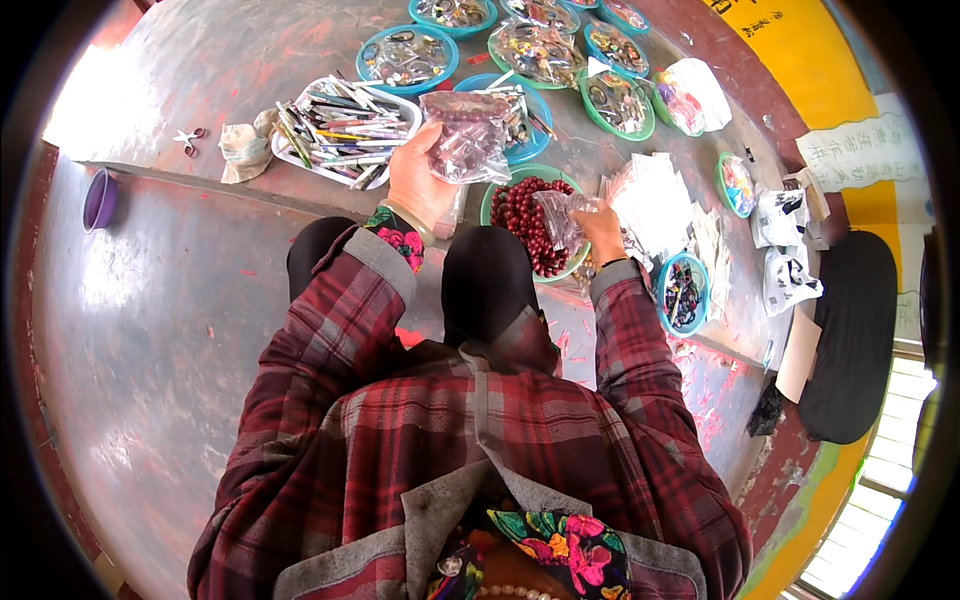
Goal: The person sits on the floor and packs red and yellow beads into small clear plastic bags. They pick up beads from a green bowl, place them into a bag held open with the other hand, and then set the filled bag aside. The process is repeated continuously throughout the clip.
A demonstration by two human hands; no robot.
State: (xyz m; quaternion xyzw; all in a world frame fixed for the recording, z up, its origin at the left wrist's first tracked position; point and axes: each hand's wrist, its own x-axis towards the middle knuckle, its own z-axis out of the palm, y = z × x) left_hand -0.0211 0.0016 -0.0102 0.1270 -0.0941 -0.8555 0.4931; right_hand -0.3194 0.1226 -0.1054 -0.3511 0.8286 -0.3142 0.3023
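Raised in front of me, my left hand (418,185) is closed on a clear plastic bag (466,138) with dark reddish contents, seemingly beads. Over the right side of a green basin (487,208), my right hand (600,232) pinches a smaller clear plastic bag (562,218). Dark red beads (530,212) fill that basin, and the small bag partly covers them. Just beyond my left hand stands a white basket (415,112) heaped with pens. Beside my right hand lies a pile of white plastic sheets or bags (650,205).
Several basins of small goods stand farther off, including a blue basin (365,62). A smaller blue basin (704,300) sits at right. Scissors (188,140) and a cloth bundle (244,152) lie left of the pens. A purple bowl (100,200) is at far left.
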